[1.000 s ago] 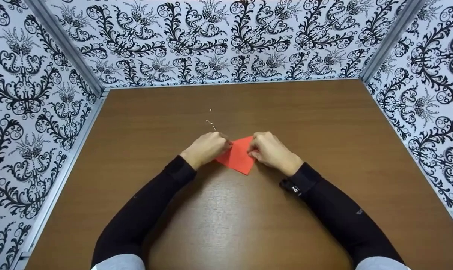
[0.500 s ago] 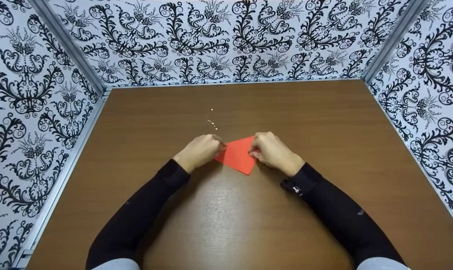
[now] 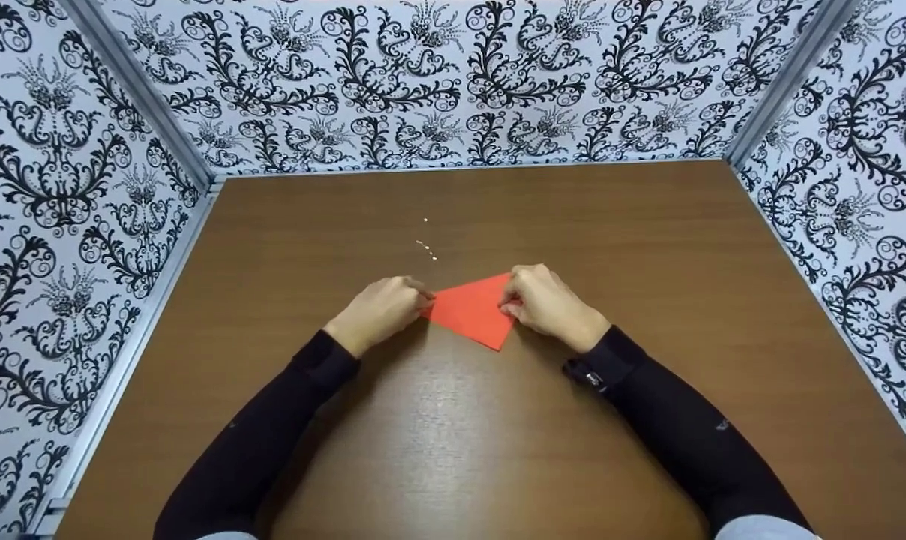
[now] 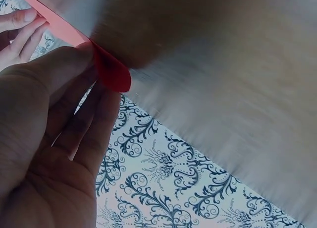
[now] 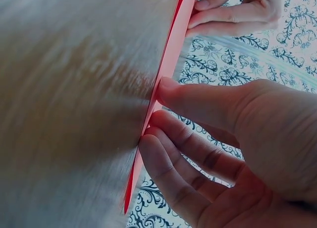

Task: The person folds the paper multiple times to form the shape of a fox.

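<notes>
Near the middle of the brown table (image 3: 438, 450), between the two hands, is a red paper (image 3: 468, 311), bright and matte, its straight edges making a kite-like outline with one corner towards the person. The left hand (image 3: 385, 309) pinches its narrow end, where the left wrist view shows the paper curling into a rounded, darker red fold past the thumb. The right hand (image 3: 550, 304) grips the opposite edge between thumb and fingers; from that wrist the sheet appears almost edge-on, a thin strip with a paler pink face. The hands cover both ends, so its full shape is hidden. Just beyond the left hand lie small white specks (image 3: 425, 247). The tabletop has a smooth, wood-grained sheen. Black sleeves (image 3: 670, 420) cover the forearms, and white panels (image 3: 423, 82) with black scrollwork stand round the table, joined by grey metal posts (image 3: 787, 82).
</notes>
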Demonstrator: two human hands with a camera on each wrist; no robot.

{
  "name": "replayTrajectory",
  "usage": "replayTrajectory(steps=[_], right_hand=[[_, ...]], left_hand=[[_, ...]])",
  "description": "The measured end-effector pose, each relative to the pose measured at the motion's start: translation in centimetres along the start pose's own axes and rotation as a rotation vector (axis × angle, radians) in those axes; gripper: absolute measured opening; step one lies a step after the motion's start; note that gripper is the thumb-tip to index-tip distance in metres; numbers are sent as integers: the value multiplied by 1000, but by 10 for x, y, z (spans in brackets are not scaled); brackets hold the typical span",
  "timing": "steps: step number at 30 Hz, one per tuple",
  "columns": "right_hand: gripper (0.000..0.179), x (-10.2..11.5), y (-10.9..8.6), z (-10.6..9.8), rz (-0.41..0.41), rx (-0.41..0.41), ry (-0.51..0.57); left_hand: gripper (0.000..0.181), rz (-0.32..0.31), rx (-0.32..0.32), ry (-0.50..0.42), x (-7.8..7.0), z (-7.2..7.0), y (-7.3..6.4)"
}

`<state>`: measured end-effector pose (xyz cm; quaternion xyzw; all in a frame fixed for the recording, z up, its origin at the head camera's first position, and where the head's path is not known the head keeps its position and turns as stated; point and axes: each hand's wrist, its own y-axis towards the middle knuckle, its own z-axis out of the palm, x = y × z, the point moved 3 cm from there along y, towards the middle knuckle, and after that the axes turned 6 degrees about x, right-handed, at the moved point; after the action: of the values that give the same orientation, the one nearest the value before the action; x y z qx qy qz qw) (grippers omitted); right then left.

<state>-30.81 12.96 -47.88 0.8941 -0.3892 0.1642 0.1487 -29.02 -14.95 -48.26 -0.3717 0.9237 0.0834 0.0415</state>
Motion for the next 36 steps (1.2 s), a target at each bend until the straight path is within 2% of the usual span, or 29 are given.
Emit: replayTrajectory(steps=[10, 17, 30, 36], right_hand=[[8, 0, 6, -2, -27, 23, -22], [9, 0, 5, -4, 0, 29, -21], [9, -1, 4, -3, -2, 17, -24], [9, 0, 3, -2, 8, 31, -18]], left_hand=[[17, 5, -22, 5, 8, -2, -20], [16, -18, -11, 23, 11, -5, -30], [13, -4, -65, 64, 19, -7, -58], [13, -7, -61, 57, 20, -6, -62]])
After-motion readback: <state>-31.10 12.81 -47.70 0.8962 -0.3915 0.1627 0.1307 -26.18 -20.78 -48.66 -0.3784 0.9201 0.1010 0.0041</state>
